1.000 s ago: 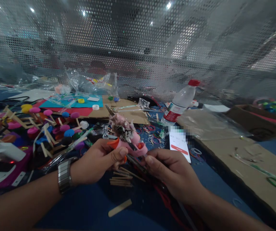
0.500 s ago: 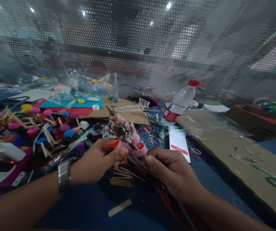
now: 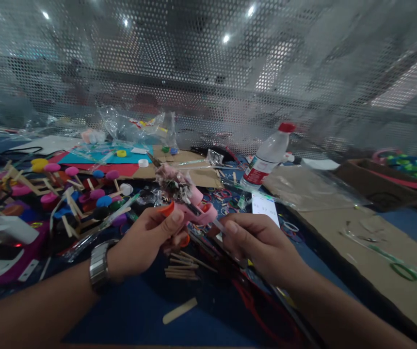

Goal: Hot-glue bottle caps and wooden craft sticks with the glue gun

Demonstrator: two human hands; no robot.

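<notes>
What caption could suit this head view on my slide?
Left hand holding a pink glue gun, right hand gripping a translucent stick at its rear, above a cluttered blue table.

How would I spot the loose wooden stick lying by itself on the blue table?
On the blue table, find the left hand, then the small pile of thin wooden sticks just below it. Nearer the camera lies the flat stick, broad face showing, alone and apart from that pile.

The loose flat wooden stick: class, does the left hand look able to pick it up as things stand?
Probably not without letting go: the left hand grips the pink-and-orange tool. Otherwise the way looks free, with nothing covering the flat wooden stick.
</notes>
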